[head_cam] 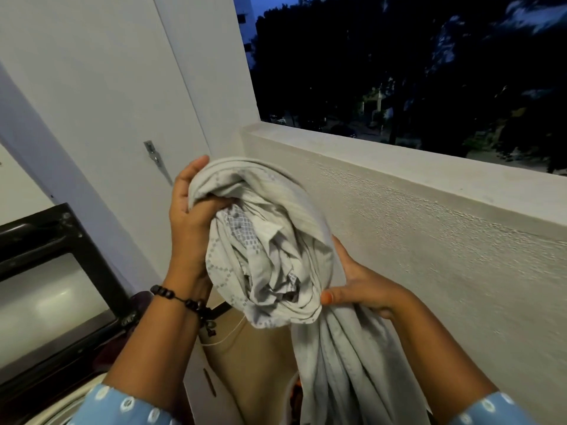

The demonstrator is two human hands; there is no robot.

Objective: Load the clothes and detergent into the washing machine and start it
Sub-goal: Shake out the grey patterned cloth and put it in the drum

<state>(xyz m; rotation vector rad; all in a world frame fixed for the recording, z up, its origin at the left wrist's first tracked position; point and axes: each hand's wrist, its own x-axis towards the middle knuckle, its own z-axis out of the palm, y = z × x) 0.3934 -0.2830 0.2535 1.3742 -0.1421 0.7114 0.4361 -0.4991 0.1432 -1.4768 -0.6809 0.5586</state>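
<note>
The tan floor (260, 363) below carries the hanging cloth's (352, 378) lower end.

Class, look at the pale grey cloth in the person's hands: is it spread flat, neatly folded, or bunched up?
Bunched up. The cloth is a crumpled wad between left hand and right hand, its tail hanging down.

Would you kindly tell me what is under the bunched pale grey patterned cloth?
Under the bunched pale grey patterned cloth a tan cardboard box shows; the cloth's hanging tail covers whatever is behind it.

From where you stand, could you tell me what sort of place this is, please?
Probably a home balcony used for laundry: a rough plastered parapet wall opens onto dark trees and a street below, a raised black-framed appliance lid stands on the left, and both hands hold a bundled pale grey patterned cloth.
</note>
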